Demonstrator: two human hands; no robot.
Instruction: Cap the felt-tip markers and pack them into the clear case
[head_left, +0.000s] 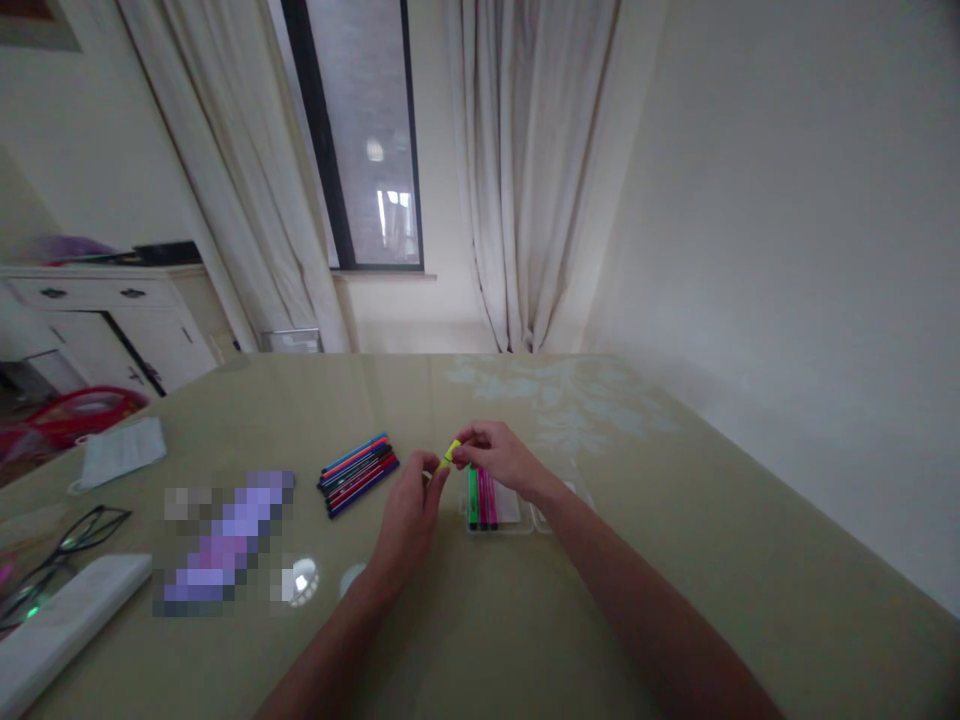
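Observation:
A yellow marker pen (pixel 448 455) is held between my two hands over the middle of the table. My left hand (pixel 414 495) grips its lower end, and my right hand (pixel 491 455) pinches the upper end with closed fingers. Just under my right hand lies an opened clear plastic case (pixel 514 512). Green and pink markers (pixel 483 500) lie side by side in its left part; my right hand and forearm hide some of the case. To the left of my left hand rests a bunch of blue, black and red pens (pixel 358 475).
On the left of the table (pixel 675 590) are a face mask (pixel 124 452), eyeglasses (pixel 64 550), a white long object (pixel 71 635) and a blurred-out purple item (pixel 232 540). A wall borders the right edge. Curtains (pixel 517 180) and a window stand behind.

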